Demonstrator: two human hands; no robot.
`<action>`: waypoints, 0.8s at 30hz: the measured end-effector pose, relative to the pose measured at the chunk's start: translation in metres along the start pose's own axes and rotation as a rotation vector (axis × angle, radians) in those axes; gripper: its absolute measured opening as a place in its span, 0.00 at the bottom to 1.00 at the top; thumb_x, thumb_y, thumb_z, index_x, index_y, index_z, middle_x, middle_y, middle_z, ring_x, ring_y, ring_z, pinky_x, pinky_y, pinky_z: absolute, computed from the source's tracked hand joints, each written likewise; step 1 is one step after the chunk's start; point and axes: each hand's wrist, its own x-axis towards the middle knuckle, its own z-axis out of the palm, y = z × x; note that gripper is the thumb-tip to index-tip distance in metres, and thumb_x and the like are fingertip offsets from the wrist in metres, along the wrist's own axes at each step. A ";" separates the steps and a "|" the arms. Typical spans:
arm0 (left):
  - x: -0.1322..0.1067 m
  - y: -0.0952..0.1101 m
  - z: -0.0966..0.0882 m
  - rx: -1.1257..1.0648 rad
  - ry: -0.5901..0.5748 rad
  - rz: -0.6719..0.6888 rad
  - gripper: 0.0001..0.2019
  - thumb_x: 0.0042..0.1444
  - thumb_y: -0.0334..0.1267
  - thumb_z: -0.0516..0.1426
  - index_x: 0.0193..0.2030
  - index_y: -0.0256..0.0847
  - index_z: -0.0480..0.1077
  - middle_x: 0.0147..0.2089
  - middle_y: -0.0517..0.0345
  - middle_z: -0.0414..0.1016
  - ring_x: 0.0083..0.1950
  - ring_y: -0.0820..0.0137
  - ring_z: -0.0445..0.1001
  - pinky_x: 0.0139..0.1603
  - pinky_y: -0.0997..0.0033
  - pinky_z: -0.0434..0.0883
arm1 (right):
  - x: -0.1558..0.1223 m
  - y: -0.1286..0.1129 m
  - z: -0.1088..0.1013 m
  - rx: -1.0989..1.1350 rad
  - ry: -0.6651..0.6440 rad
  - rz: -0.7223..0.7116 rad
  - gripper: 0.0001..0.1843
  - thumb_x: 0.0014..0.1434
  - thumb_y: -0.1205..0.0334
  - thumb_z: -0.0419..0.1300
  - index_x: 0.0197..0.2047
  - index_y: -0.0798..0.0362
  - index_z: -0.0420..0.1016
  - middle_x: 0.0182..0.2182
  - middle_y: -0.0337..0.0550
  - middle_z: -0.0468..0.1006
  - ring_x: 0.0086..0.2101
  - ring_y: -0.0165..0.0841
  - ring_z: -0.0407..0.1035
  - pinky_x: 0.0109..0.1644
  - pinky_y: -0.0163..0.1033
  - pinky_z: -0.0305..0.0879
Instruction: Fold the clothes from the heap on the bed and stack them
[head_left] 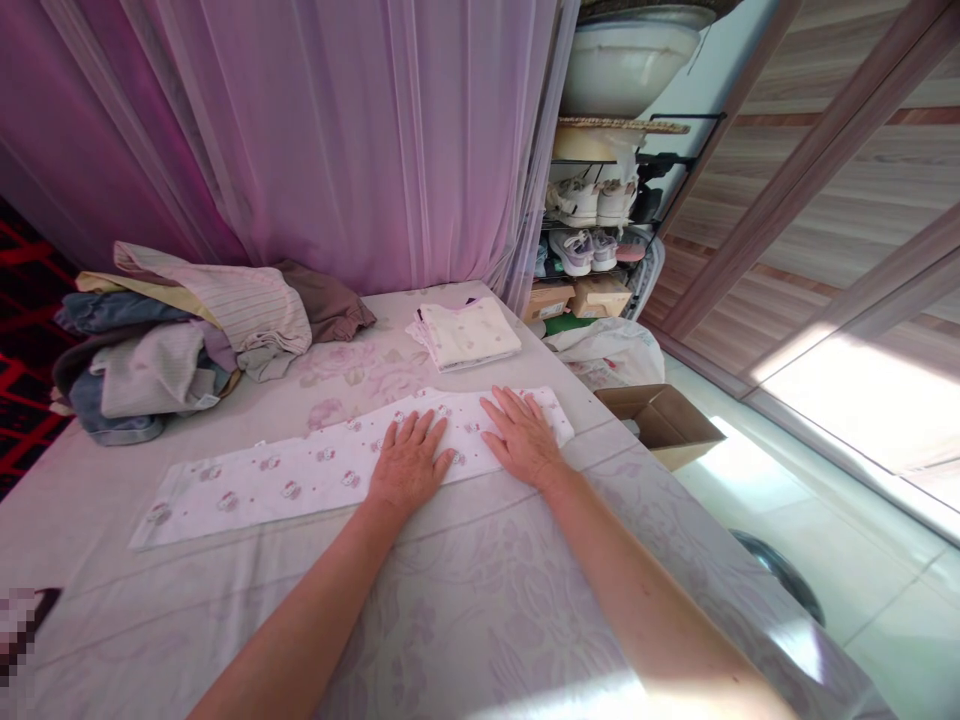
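Observation:
A long white garment [307, 470] with small cartoon-cat prints lies flattened in a narrow strip across the bed; it looks like a pair of child's trousers folded lengthwise. My left hand [409, 462] rests flat on it, right of its middle, fingers spread. Near the garment's right end my right hand [523, 437] also lies flat on the cloth, fingers apart. Neither hand grips anything. Behind my hands sits a small stack of folded clothes [469, 333], white with a faint print on top.
A heap of loose clothes [187, 340] lies at the back left, before a purple curtain [315, 140]. Past the bed's right edge stand an open cardboard box [667, 425], a plastic bag [611, 350] and a shoe rack [592, 225]. A dark-edged object [30, 620] lies at the left.

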 end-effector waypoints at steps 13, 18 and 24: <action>0.002 0.005 -0.002 0.040 -0.090 -0.039 0.36 0.61 0.61 0.40 0.70 0.43 0.51 0.72 0.51 0.49 0.72 0.54 0.45 0.70 0.45 0.44 | 0.002 -0.007 0.005 -0.086 -0.132 0.275 0.28 0.66 0.58 0.41 0.68 0.51 0.54 0.68 0.48 0.52 0.66 0.39 0.45 0.67 0.54 0.37; 0.004 0.002 -0.001 0.035 -0.092 -0.030 0.32 0.63 0.55 0.41 0.70 0.42 0.51 0.72 0.52 0.49 0.72 0.55 0.46 0.70 0.45 0.45 | -0.002 -0.027 0.004 0.016 -0.258 0.003 0.28 0.68 0.53 0.38 0.68 0.47 0.53 0.68 0.43 0.51 0.67 0.36 0.42 0.68 0.54 0.36; 0.005 0.003 -0.004 0.012 -0.134 -0.052 0.30 0.64 0.51 0.41 0.70 0.41 0.51 0.73 0.52 0.47 0.73 0.56 0.44 0.70 0.46 0.44 | -0.006 -0.018 0.002 -0.045 -0.300 0.203 0.29 0.68 0.50 0.39 0.69 0.46 0.52 0.69 0.44 0.46 0.67 0.38 0.40 0.68 0.57 0.35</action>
